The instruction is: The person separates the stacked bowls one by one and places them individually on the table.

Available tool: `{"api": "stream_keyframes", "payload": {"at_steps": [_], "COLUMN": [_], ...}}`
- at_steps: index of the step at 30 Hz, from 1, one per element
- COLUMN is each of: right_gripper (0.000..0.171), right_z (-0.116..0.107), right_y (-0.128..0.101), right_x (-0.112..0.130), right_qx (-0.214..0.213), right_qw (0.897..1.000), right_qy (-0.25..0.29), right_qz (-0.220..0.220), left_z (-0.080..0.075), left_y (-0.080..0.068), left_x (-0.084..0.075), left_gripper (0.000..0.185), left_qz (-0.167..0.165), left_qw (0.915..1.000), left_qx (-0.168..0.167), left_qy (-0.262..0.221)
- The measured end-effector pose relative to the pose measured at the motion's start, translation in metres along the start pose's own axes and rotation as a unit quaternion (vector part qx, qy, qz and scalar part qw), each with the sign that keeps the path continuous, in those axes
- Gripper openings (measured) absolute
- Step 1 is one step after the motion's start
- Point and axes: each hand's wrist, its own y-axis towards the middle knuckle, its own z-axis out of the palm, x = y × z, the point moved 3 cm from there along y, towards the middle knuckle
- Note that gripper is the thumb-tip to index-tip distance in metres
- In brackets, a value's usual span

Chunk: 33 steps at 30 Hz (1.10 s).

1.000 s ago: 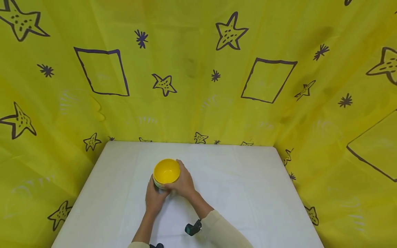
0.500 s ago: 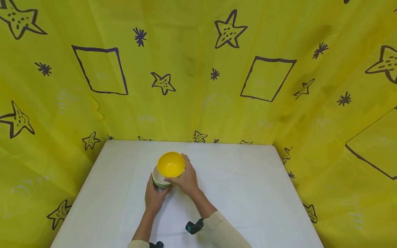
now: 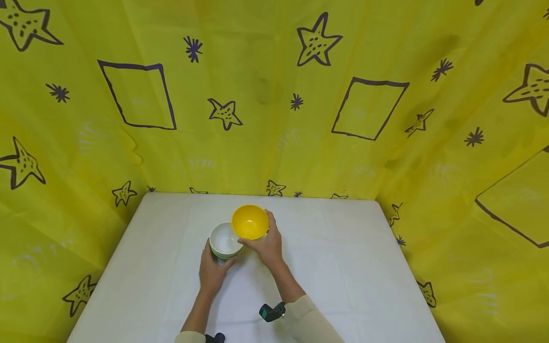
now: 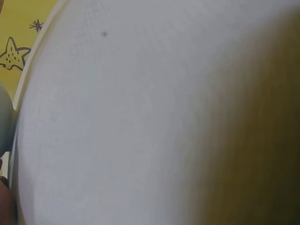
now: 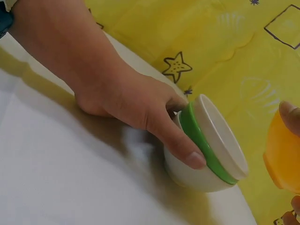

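My right hand (image 3: 266, 245) grips a yellow bowl (image 3: 250, 222) by its side and holds it above the table, just right of a stack of bowls (image 3: 225, 240). The stack has a white bowl on top, a green rim under it and a white one below (image 5: 208, 145). My left hand (image 3: 212, 271) holds the stack from the near side, fingers curled round its wall (image 5: 180, 140). In the right wrist view the yellow bowl (image 5: 281, 154) shows at the right edge. The left wrist view shows only blurred white table (image 4: 117, 117).
The white table (image 3: 343, 267) fills the lower half of the head view. Yellow sheets printed with stars and squares (image 3: 274, 95) close it in at the back and on both sides. Small cameras sit on both wrists (image 3: 270, 312).
My right hand has lifted the yellow bowl off the stack and moved it up and to the right. The white bowl beneath is uncovered. My left hand has stayed on the stack.
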Motion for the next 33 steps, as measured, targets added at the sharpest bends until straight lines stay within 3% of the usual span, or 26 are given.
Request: {"api": "stream_keyframes", "payload": {"at_steps": [18,33], "right_gripper": [0.109,0.115], "right_z": [-0.011,-0.01], "right_y": [-0.018,-0.029], "right_x": [-0.033,-0.067], "right_qx": [-0.043,-0.034], "right_qw": [0.998,0.998], "right_qy": [0.024,-0.023], "right_qz": [0.045,0.052], "left_z": [-0.001,-0.001], "left_y": [0.001,0.002], "left_x": [0.003,0.001], "left_gripper": [0.112,0.112], "left_qz": [-0.001,-0.005], "left_qw": [0.9999,1.0], "left_qx": [-0.002,0.004], "left_qy": [-0.011,-0.006]}}
